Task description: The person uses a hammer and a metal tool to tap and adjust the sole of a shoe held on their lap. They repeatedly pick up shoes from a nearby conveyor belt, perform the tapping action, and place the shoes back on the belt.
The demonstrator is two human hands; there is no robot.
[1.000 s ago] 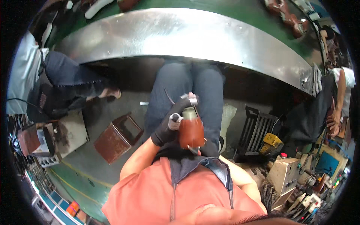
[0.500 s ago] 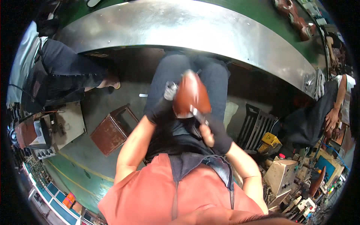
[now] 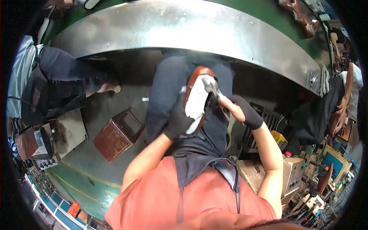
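A brown leather shoe [image 3: 198, 71] lies over my lap, its long axis running away from me. Its white underside [image 3: 197, 96] faces up, with brown leather around the edge. On the near left, my left hand [image 3: 178, 119], in a dark glove, is closed round the shoe's side. My right hand [image 3: 237, 109], dark-covered at the wrist with bare fingers showing, grips a metal-headed hand tool [image 3: 210, 85]. The tool's grey head rests on or just over the far right part of the white underside; blur hides its exact kind and whether it touches.
A steel-edged bench [image 3: 184, 27] curves across in front, with brown shoes [image 3: 304, 23] on its green top. A brown metal stool [image 3: 114, 140] stands at left. Machinery [image 3: 295, 172] is close at right. People sit on both sides.
The shoe has turned over from its brown upper to its white underside. My left hand has shifted down along it; my right hand has moved up and right with the tool.
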